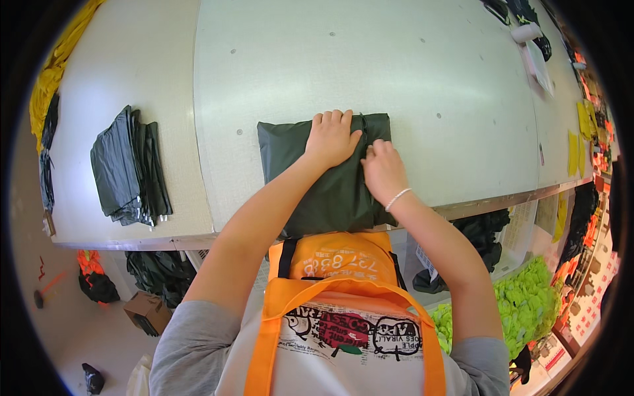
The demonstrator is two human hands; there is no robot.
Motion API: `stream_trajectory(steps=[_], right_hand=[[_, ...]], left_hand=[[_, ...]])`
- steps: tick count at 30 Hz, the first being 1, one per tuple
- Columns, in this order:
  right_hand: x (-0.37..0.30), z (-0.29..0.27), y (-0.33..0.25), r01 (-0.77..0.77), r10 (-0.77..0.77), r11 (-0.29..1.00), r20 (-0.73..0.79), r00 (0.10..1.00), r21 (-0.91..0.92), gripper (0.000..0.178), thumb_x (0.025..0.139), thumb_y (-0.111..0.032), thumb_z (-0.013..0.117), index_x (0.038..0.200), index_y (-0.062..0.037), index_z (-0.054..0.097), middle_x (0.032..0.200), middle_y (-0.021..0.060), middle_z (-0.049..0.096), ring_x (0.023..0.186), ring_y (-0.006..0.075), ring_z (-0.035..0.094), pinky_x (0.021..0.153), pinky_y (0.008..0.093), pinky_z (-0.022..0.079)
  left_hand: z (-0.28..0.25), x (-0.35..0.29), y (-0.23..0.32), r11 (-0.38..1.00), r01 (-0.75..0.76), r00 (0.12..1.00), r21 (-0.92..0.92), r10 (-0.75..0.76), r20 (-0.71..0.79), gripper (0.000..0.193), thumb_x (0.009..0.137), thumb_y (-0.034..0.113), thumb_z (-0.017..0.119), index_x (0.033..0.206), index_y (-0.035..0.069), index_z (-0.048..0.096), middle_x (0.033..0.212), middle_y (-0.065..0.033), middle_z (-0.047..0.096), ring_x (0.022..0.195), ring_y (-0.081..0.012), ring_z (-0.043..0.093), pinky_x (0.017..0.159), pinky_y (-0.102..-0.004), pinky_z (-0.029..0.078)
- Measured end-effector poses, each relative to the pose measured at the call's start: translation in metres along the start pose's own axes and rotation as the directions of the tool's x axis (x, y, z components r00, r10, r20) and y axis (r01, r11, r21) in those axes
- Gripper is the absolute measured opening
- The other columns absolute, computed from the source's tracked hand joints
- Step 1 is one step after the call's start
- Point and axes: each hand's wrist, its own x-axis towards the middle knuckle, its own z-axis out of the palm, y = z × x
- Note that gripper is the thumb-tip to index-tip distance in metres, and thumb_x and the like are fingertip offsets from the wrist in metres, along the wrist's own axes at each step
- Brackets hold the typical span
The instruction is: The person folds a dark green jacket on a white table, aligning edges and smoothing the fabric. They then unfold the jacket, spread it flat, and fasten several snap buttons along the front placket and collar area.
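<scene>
A flat, dark green folded bundle (317, 198) with a slight sheen lies at the front edge of the table. A dark seam or cord runs down its right part; whether it is cloth or plastic I cannot tell. My left hand (332, 140) lies flat across its top, fingers stretched toward the far edge. Just right of the seam is my right hand (385, 173), its fingers curled and pinching the bundle's surface there. The fingertips of that hand are partly hidden. Over my front hangs an orange apron (343, 257).
A stack of dark folded pieces (129, 168) sits on the table's left. Yellow material (56, 72) hangs at the far left edge. A white roll (526, 33) and dark items are at the far right. Below are bright green material (528, 297) and a cardboard box (148, 312).
</scene>
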Motion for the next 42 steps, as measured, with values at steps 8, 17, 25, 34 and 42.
stream_trajectory(steps=[8,17,25,34,42], right_hand=[[0.051,0.029,0.044,-0.361,0.275,0.858,0.267,0.924,0.364,0.019,0.094,-0.012,0.049,0.109,-0.0046,0.056,0.082,0.0211,0.063,0.076,0.0376,0.061,0.068,0.0446,0.048],[0.071,0.027,0.038,-0.412,0.319,0.887,0.367,0.874,0.21,0.011,0.095,-0.019,0.047,0.099,-0.0081,0.05,0.084,0.0165,0.066,0.08,0.0362,0.063,0.068,0.0452,0.049],[0.043,0.016,0.05,-0.32,0.205,0.89,0.344,0.917,0.324,0.013,0.093,-0.02,0.052,0.095,-0.0079,0.049,0.081,0.0175,0.065,0.076,0.0371,0.062,0.065,0.0462,0.048],[-0.139,-0.039,-0.017,0.022,-0.087,0.992,0.532,0.842,0.127,0.014,0.088,-0.019,0.057,0.089,-0.0081,0.047,0.064,0.0094,0.061,0.057,0.0281,0.062,0.049,0.0403,0.047],[-0.164,-0.038,-0.015,-0.575,0.431,0.297,0.431,0.793,0.762,0.021,0.091,-0.022,0.06,0.096,-0.0017,0.061,0.081,0.0107,0.067,0.067,0.0185,0.065,0.058,0.0276,0.051]], left_hand=[[0.012,0.009,0.002,0.999,0.038,0.999,-0.002,-0.038,0.019,0.049,0.091,0.035,0.049,0.13,0.005,0.049,0.105,-0.0134,0.059,0.099,-0.0298,0.054,0.089,-0.0448,0.037],[0.016,0.035,-0.003,0.913,0.361,0.926,-0.191,-0.327,0.189,0.03,0.091,0.034,0.048,0.103,0.014,0.068,0.104,-0.0069,0.065,0.104,-0.0278,0.056,0.091,-0.0469,0.037],[0.002,0.053,0.01,0.85,0.511,0.819,-0.127,-0.437,0.371,0.032,0.092,0.037,0.051,0.104,0.013,0.069,0.108,-0.0058,0.066,0.111,-0.0243,0.054,0.091,-0.0439,0.035],[0.02,0.049,0.007,0.864,0.49,0.857,-0.113,-0.453,0.247,0.028,0.09,0.038,0.054,0.093,0.015,0.07,0.095,-0.0021,0.069,0.1,-0.0222,0.058,0.09,-0.0433,0.035],[-0.098,0.017,0.093,0.947,0.049,0.959,-0.318,-0.134,-0.251,0.018,0.085,0.022,0.06,0.077,0.009,0.069,0.073,-0.0064,0.065,0.076,-0.027,0.06,0.077,-0.0386,0.039]])
